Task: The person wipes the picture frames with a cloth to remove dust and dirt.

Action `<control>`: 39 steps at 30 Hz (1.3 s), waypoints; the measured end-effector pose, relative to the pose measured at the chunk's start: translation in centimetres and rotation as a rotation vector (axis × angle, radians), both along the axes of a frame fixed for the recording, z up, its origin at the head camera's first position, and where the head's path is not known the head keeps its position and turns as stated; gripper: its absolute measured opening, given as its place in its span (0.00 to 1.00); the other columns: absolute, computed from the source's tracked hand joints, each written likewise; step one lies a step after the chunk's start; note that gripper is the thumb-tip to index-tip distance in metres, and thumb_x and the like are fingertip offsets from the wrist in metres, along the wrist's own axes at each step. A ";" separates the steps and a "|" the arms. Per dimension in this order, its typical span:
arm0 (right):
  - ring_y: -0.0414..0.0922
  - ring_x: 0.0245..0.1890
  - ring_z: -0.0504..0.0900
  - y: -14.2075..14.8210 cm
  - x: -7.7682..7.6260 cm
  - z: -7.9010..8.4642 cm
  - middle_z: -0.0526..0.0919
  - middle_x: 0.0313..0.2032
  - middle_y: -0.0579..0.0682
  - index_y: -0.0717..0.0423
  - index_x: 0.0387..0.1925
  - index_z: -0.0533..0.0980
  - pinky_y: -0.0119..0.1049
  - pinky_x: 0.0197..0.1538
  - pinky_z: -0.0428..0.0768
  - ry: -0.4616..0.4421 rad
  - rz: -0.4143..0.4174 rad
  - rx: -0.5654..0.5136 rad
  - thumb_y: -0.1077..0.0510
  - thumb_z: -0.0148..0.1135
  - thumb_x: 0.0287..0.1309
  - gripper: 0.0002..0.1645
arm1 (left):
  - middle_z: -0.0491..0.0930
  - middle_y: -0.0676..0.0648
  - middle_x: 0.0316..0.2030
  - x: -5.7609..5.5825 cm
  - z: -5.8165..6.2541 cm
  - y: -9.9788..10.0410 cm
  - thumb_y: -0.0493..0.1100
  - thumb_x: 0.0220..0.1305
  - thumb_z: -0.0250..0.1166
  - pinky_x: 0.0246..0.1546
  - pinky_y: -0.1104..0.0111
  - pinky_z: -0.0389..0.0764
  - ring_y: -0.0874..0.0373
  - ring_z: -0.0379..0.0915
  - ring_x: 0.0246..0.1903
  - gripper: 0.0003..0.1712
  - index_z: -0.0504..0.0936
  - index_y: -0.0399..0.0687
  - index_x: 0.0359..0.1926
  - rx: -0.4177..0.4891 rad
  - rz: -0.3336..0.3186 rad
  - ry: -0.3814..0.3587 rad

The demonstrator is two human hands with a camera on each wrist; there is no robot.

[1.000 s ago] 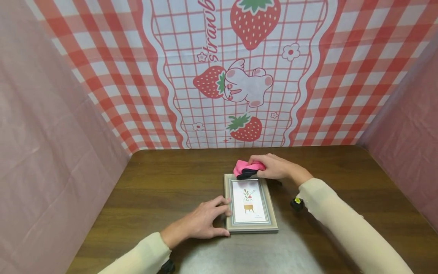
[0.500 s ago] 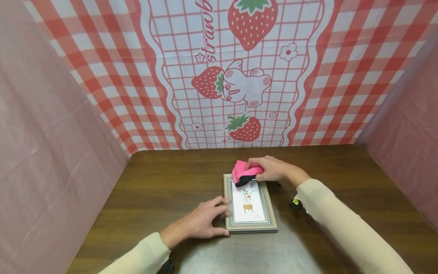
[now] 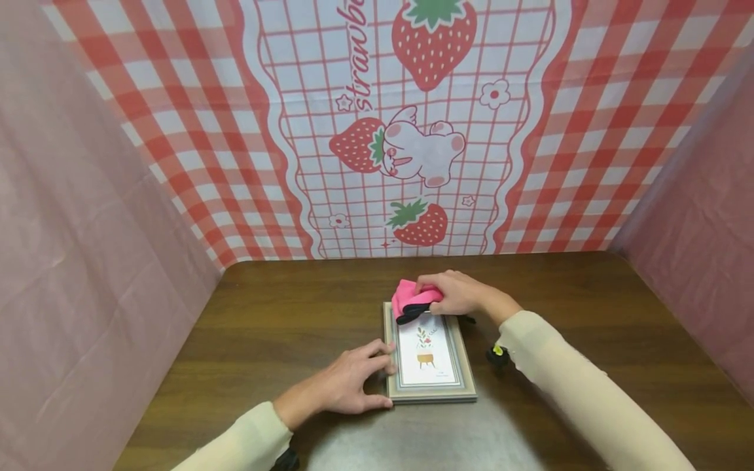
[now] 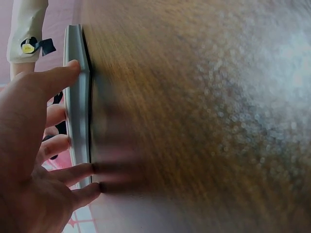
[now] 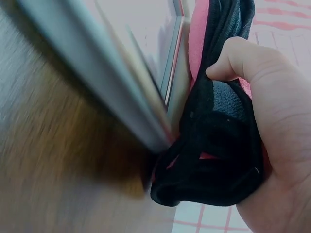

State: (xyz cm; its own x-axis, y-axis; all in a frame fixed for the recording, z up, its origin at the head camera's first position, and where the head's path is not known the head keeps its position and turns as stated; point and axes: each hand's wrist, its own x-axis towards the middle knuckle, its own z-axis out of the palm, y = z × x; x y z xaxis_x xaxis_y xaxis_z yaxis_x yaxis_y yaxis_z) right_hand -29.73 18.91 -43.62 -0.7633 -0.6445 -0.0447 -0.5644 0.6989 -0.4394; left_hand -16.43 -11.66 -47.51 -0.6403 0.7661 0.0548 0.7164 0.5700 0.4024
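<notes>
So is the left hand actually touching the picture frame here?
Touching. In the left wrist view the left hand has its thumb and fingertips against the edge of the picture frame; the head view agrees.

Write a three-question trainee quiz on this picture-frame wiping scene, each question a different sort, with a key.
1. True or false: the right hand grips a pink and black cloth.
2. The cloth lies on which part of the picture frame? A. far end B. near end C. left side rail
3. Fill in: the left hand rests against the frame's ____ edge.

Key: 1 true; 2 A; 3 left.
</notes>
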 end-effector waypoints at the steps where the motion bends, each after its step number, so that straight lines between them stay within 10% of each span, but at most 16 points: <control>1: 0.39 0.29 0.68 -0.3 0.0 0.0 0.79 0.32 0.42 0.42 0.56 0.84 0.37 0.38 0.67 -0.001 0.005 0.004 0.57 0.72 0.60 0.21 | 0.79 0.45 0.73 0.0 0.0 0.0 0.57 0.68 0.81 0.70 0.49 0.86 0.46 0.83 0.69 0.26 0.89 0.52 0.61 0.000 -0.003 -0.001; 19: 0.40 0.32 0.70 -5.7 -0.5 -0.2 0.84 0.38 0.43 0.41 0.60 0.84 0.37 0.40 0.68 0.015 0.059 0.065 0.58 0.69 0.61 0.25 | 0.80 0.43 0.73 0.0 -0.2 -0.2 0.56 0.68 0.81 0.70 0.51 0.86 0.46 0.84 0.69 0.26 0.89 0.50 0.61 0.019 -0.022 0.020; 39: 0.40 0.34 0.72 -5.0 -0.8 0.3 0.87 0.40 0.44 0.41 0.58 0.84 0.37 0.42 0.71 -0.009 0.090 0.060 0.59 0.71 0.58 0.25 | 0.79 0.45 0.72 -0.1 -0.4 -0.1 0.59 0.68 0.81 0.69 0.50 0.86 0.48 0.84 0.69 0.26 0.89 0.53 0.60 0.007 -0.002 0.042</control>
